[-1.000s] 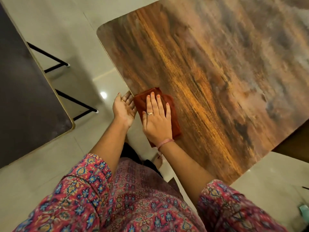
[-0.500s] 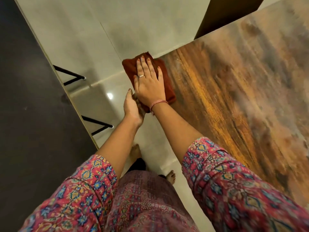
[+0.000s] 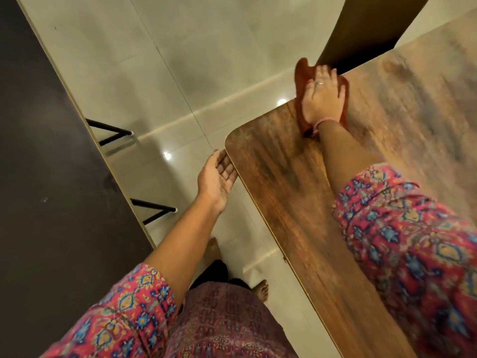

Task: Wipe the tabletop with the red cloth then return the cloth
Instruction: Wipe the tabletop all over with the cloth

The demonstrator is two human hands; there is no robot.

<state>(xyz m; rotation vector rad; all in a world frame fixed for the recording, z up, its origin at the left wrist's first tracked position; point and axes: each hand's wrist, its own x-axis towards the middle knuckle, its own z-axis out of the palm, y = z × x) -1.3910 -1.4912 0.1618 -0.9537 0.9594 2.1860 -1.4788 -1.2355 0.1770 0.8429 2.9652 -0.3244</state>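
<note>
Two bare hands show in the head view, one on each side of the wooden tabletop's (image 3: 296, 202) rounded corner. The right hand (image 3: 322, 99), in the upper right of the frame, lies flat with fingers spread on the red cloth (image 3: 300, 73), pressing it down on the tabletop at its far edge; it is laid open on the cloth, not closed around it. Part of the cloth hangs out past that edge, over the floor, and this area is blurred. A ring shows on one finger and a pink band sits at the wrist. The right forearm runs down the frame over the wood to a patterned pink sleeve (image 3: 413, 241) at the lower right.

The left hand (image 3: 219, 177), at centre frame, is open and cupped, palm up, holding nothing. Its fingertips sit against the tabletop's near edge, just below the rounded corner, with the palm over the floor.

A dark tabletop (image 3: 51, 177) with a pale rim fills the left of the frame, well apart from the wooden one, and black metal legs (image 3: 152, 210) show beneath it. Glossy pale floor tiles (image 3: 180, 73) lie between the two tables, with small light reflections. A dark brown panel (image 3: 361, 29) stands at the upper right, just behind the cloth. Bare feet (image 3: 260, 289) and a patterned garment appear at the bottom centre.
</note>
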